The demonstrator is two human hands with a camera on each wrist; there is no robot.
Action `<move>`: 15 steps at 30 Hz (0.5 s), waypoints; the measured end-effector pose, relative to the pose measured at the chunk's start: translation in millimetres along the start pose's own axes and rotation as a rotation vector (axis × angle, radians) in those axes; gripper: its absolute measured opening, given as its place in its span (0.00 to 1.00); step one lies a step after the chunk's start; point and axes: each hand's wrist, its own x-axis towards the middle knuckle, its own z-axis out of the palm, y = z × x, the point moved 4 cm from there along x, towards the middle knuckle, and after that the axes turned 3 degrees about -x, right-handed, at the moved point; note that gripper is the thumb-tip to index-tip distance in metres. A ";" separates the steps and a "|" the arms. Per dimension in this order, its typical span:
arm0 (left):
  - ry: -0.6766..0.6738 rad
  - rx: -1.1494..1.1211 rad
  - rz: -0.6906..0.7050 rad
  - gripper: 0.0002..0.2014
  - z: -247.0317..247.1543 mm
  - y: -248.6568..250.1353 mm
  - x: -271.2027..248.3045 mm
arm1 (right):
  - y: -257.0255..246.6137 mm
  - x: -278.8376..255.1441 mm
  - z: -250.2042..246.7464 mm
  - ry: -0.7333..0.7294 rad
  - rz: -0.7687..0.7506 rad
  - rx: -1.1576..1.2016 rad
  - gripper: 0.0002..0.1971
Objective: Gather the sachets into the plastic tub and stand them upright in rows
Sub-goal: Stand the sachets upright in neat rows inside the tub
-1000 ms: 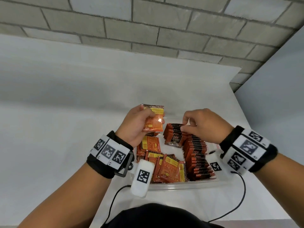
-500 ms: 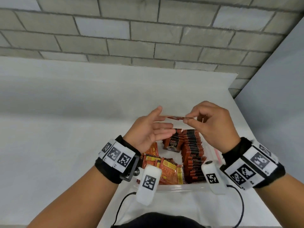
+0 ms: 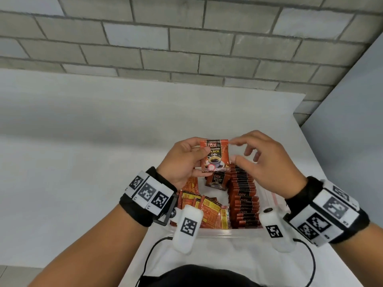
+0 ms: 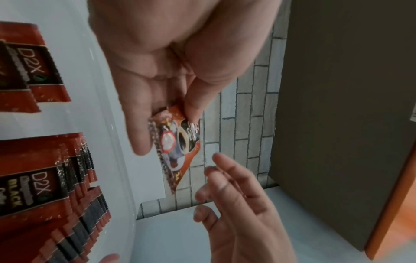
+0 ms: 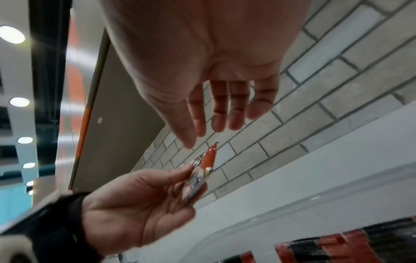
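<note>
My left hand [image 3: 198,155] pinches one red and black coffee sachet [image 3: 215,156] above the tub's far end, with the printed face towards me. My right hand [image 3: 238,150] hovers just right of it with the fingers spread and relaxed, holding nothing. The left wrist view shows the sachet [image 4: 178,142] between thumb and fingers, and the right fingers [image 4: 225,181] apart from it. Below lies the clear plastic tub [image 3: 217,232]. A long row of upright sachets [image 3: 244,193] fills its right side. Loose orange-backed sachets [image 3: 207,210] lie at its left, and one sachet [image 3: 217,180] stands behind them.
The tub sits on a white table [image 3: 83,162] near its right edge, against a grey brick wall [image 3: 186,48]. A zip bag edge [image 3: 269,198] shows at the tub's right side. Cables [image 3: 153,251] trail from the wrist cameras at the table's near edge.
The sachet went from flat between both hands to upright in my left hand, and my right hand has let go of it and opened.
</note>
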 end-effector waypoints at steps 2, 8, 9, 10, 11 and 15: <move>-0.041 0.050 0.012 0.05 7.6 0.8 -0.4 | -1.9 9.6 -1.4 -0.032 0.026 -0.039 0.17; 0.123 0.058 -0.056 0.11 18.1 -5.4 7.8 | 11.8 27.8 5.2 -0.245 0.223 0.014 0.04; 0.166 0.040 -0.096 0.16 15.9 -8.8 9.9 | 15.6 26.3 7.7 -0.285 0.258 0.020 0.04; 0.199 0.017 -0.142 0.19 14.8 -12.3 11.0 | 17.8 23.9 11.8 -0.343 0.285 0.009 0.04; 0.223 -0.005 -0.190 0.22 14.9 -15.6 10.9 | 19.0 20.2 17.4 -0.411 0.302 -0.019 0.05; 0.291 -0.047 -0.314 0.22 16.1 -26.1 11.2 | 19.4 13.4 40.4 -0.561 0.280 -0.195 0.06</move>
